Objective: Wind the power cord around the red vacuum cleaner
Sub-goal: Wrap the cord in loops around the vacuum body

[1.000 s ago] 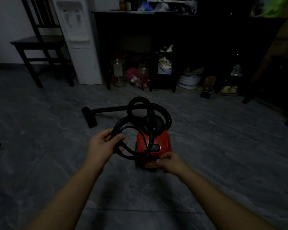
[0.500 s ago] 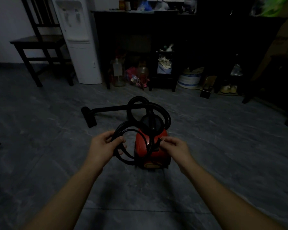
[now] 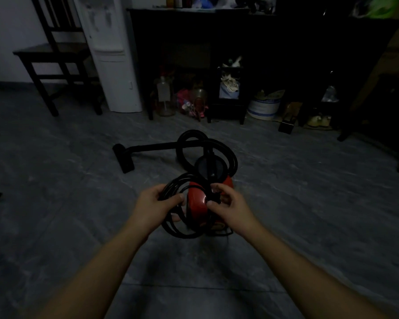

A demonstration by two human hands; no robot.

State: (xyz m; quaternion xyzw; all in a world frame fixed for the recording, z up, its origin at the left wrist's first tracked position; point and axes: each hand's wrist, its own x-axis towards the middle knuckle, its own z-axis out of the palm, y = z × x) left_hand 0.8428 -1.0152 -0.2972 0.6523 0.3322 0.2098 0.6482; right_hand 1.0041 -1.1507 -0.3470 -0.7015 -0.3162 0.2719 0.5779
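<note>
The red vacuum cleaner (image 3: 197,203) stands on the dark tiled floor just ahead of me, with its black hose (image 3: 230,155) looped behind it and the wand and floor nozzle (image 3: 123,157) lying off to the left. A bundle of black power cord (image 3: 177,229) in several loops hangs in front of the vacuum's left side. My left hand (image 3: 156,204) grips the loops at their upper left. My right hand (image 3: 227,207) pinches a strand of the cord against the top of the vacuum body.
A white water dispenser (image 3: 112,54) and a dark wooden chair (image 3: 53,56) stand at the back left. A dark table (image 3: 240,31) at the back shelters bottles, a small stool, a striped bowl (image 3: 264,108) and shoes. Bare floor lies all around the vacuum.
My right hand rose from the vacuum's lower front to its top and took hold of a cord strand. My left hand brought the loops closer against the vacuum.
</note>
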